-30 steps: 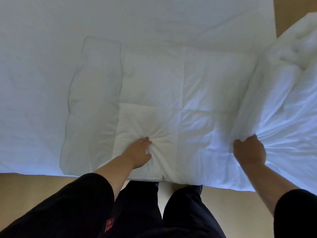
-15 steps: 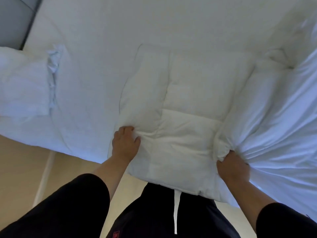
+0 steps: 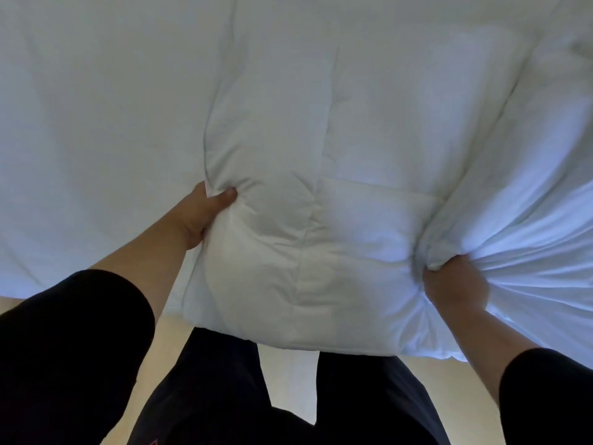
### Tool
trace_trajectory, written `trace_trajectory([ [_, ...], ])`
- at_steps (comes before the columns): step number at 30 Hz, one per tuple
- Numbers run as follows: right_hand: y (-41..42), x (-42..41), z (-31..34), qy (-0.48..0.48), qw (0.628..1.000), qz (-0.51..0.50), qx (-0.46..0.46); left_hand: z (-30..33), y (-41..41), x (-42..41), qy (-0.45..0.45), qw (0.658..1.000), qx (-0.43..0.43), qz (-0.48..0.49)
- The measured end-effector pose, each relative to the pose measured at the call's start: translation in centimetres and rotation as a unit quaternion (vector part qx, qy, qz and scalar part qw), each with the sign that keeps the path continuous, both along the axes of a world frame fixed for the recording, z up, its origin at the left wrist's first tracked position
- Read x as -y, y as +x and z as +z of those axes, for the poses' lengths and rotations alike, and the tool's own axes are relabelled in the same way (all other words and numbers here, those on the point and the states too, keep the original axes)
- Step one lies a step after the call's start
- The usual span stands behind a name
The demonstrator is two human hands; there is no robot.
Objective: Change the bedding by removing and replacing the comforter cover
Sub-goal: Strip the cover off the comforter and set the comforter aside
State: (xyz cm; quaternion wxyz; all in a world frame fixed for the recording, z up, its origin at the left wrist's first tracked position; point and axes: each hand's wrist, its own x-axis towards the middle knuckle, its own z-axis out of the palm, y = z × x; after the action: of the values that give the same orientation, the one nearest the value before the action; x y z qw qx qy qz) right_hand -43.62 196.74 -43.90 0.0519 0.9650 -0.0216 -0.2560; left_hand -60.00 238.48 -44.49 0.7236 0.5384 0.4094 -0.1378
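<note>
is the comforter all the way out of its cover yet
No, partly out. The quilted comforter lies bare near the left hand; the right hand bunches the cover.

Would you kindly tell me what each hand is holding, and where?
Left hand grips the comforter at its left edge; right hand bunches the cover at the comforter's right side.

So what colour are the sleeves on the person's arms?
Black, seen in the head view, on the left sleeve and the right sleeve.
</note>
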Motion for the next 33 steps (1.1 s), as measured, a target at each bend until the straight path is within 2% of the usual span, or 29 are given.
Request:
trace_trajectory([
  [2,-0.2,-0.8,0.8,0.024,0.999,-0.029,0.001,0.1,1.4,0.9,-0.064,0.997,0.01,-0.041],
  [3,-0.4,-1.4,1.4,0.036,0.999,-0.037,-0.006,0.1,2.0,1.6,-0.066,0.996,0.013,-0.055],
  [7,-0.8,-4.4,5.2,0.091,0.994,-0.058,-0.012,2.5,2.1,2.0,0.03,0.998,0.031,-0.045],
  [11,-1.1,-11.0,11.1,0.188,0.98,-0.064,0.013,9.0,0.6,-0.4,0.079,0.993,0.074,-0.048],
  [14,-3.0,-17.3,15.5,0.252,0.966,-0.052,0.0,14.7,0.2,-5.4,0.13,0.984,0.109,-0.047],
  [17,-7.8,-23.6,18.9,0.311,0.95,-0.023,-0.034,20.2,-2.8,-13.4,0.196,0.975,0.101,-0.042],
  [21,-15.8,-31.8,21.4,0.37,0.913,0.098,-0.14,25.2,-11.2,-23.4,0.26,0.964,0.059,-0.021],
  [25,-19.8,-36.8,22.1,0.349,0.882,0.213,-0.235,24.6,-19.7,-28.3,0.3,0.953,-0.025,0.037],
  [27,-20.1,-37.8,22.1,0.342,0.877,0.225,-0.253,22.2,-22.5,-29.1,0.349,0.929,-0.115,0.032],
  [30,-20.2,-37.4,21.3,0.33,0.874,0.226,-0.277,18.3,-23.9,-28.1,0.389,0.882,-0.263,-0.042],
  [31,-20.3,-37.0,20.9,0.326,0.873,0.227,-0.283,17.5,-23.6,-27.1,0.413,0.866,-0.275,-0.065],
  [33,-20.5,-35.9,20.4,0.328,0.872,0.223,-0.285,16.3,-21.7,-24.2,0.472,0.846,-0.23,-0.095],
])
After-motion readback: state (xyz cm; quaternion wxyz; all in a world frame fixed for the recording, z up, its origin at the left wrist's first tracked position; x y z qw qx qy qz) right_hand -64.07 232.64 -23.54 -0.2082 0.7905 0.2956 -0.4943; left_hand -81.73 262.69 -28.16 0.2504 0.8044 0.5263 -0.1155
